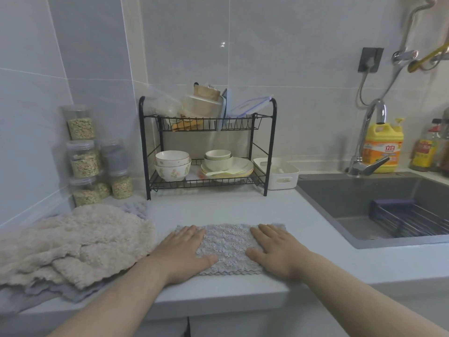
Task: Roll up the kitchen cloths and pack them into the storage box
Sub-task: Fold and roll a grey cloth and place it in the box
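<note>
Well back on the counter [243,210], the white storage box [279,173] stands just right of the black dish rack [206,144], with a pale item inside that is too unclear to name. Bowls and plates fill the rack's lower shelf, and food tubs and lids its upper one. At the near edge a grey cloth [227,246] lies flat, with the left hand [184,251] and right hand [277,251] pressed open-palmed on its two ends. A heap of beige and grey cloths [70,244] lies to the left, grain jars [85,156] behind it, and the sink [379,207] to the right.
</note>
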{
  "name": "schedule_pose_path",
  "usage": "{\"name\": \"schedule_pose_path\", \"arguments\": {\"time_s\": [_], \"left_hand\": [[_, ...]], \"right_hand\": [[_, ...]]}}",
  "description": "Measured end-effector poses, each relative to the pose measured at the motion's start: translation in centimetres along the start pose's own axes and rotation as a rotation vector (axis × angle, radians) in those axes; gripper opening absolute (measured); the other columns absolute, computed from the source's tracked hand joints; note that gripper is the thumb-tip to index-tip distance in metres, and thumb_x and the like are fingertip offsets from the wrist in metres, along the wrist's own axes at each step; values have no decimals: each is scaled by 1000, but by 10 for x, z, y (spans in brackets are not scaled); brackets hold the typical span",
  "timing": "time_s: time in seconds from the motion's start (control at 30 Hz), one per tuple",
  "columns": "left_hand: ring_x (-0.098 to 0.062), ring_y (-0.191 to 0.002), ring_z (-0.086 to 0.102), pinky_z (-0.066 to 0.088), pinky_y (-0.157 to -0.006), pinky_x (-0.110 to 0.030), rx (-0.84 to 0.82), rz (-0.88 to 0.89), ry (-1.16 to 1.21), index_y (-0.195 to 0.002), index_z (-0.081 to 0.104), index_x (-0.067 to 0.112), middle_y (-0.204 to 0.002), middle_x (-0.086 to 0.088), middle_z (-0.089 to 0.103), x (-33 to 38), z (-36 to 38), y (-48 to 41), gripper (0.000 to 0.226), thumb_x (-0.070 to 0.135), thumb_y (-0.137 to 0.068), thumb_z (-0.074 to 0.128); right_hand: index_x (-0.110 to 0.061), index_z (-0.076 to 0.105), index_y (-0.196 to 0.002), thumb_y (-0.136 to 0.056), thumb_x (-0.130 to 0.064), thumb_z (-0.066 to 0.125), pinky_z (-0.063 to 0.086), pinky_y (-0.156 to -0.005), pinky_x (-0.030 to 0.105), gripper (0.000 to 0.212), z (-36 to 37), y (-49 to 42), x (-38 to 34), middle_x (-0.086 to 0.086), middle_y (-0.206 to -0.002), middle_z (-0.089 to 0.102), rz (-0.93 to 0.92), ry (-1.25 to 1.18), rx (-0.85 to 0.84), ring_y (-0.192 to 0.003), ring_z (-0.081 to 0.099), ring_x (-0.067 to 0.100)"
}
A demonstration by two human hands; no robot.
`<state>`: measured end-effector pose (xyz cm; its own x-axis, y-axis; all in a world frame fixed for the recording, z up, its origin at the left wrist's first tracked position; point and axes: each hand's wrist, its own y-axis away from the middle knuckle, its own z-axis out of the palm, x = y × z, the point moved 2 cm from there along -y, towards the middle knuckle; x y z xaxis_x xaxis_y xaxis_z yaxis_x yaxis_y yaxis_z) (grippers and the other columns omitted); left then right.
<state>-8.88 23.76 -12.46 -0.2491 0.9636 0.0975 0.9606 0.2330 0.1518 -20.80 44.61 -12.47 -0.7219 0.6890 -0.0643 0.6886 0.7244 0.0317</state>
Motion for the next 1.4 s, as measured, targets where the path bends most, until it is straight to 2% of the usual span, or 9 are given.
{"name": "schedule_pose_path", "arguments": {"time_s": [0.2, 0.3, 0.4, 0.7, 0.83, 0.93, 1.03, 1.23, 1.4], "left_hand": [[-15, -148, -11, -6, -119, -39, -22, -34, 2, -153, -5, 29, -161, 3, -11, 4, -5, 4, 91, 78, -83, 25], [-15, -148, -10, -7, -119, -42, 120, 0, -3, -153, 3, 31, -161, 4, -6, 16, -15, 4, 79, 70, -89, 27], [-15, -148, -5, -5, -120, -41, 160, 93, 47, -152, 11, 33, -161, 6, 0, 44, -16, 2, 74, 65, -90, 34], [-20, -148, -5, -5, -119, -46, 68, 53, 93, -152, 9, 36, -161, 3, -3, 68, 1, -11, 88, 78, -79, 35], [-18, -140, 28, 22, -116, -39, 285, 95, 313, -143, 39, 27, -150, 6, 36, 82, -9, -7, 71, 66, -84, 43], [-16, -80, 55, 43, -74, -31, 285, 39, 1166, -99, 61, 19, -89, 5, 58, 99, -28, -3, 40, 55, -86, 49], [-27, -79, 63, 51, -68, -35, 34, -150, 1841, -101, 56, 8, -96, -13, 64, 102, -47, -9, 48, 55, -94, 44], [-15, -34, 36, 29, -43, -18, 265, -278, 1501, -61, 54, 11, -44, -3, 42, 54, -64, -4, 24, 10, -81, 64], [-16, -40, 36, 31, -43, -18, 316, -418, 1359, -63, 42, 9, -54, -7, 37, 19, -59, -2, 25, -11, -75, 52]], "right_hand": [[-18, 31, -147, -95, -56, 37, 18, -117, 34, 65, -12, 3, -1, 4, -153, 30, 17, -202, 18, -143, 24, 23], [-10, 57, -116, -93, -40, 42, 40, -97, 35, 41, -27, 2, 15, 10, -129, 54, 314, -382, 289, -118, 47, 31], [-15, 54, -89, -81, -39, 42, 41, -77, 32, 28, -32, -1, 26, 10, -108, 61, 598, -251, 124, -101, 52, 32], [-11, 32, -122, -89, -18, 44, 45, -59, 31, 36, -55, 0, 22, 13, -100, 58, 465, -657, 108, -74, 55, 26], [-22, 28, -138, -87, -13, 50, 39, -38, 21, 56, -83, 10, 20, 12, -93, 54, 466, -837, 187, -58, 55, 23], [-21, 32, -139, -87, -11, 52, 37, -39, 18, 56, -99, 13, 3, 9, -97, 55, 361, -913, 250, -66, 54, 20], [-18, 46, -126, -87, -13, 55, 42, -55, 23, 40, -107, 13, -28, 10, -97, 59, 196, -952, 288, -72, 52, 16], [-16, 56, -121, -93, -16, 56, 50, -65, 32, 29, -99, 2, -63, 9, -99, 63, -27, -1184, 138, -73, 58, 19], [-19, 67, -101, -90, -10, 52, 51, -79, 31, 21, -71, -7, -60, 0, -101, 68, 10, -969, 305, -86, 61, 15]]}}
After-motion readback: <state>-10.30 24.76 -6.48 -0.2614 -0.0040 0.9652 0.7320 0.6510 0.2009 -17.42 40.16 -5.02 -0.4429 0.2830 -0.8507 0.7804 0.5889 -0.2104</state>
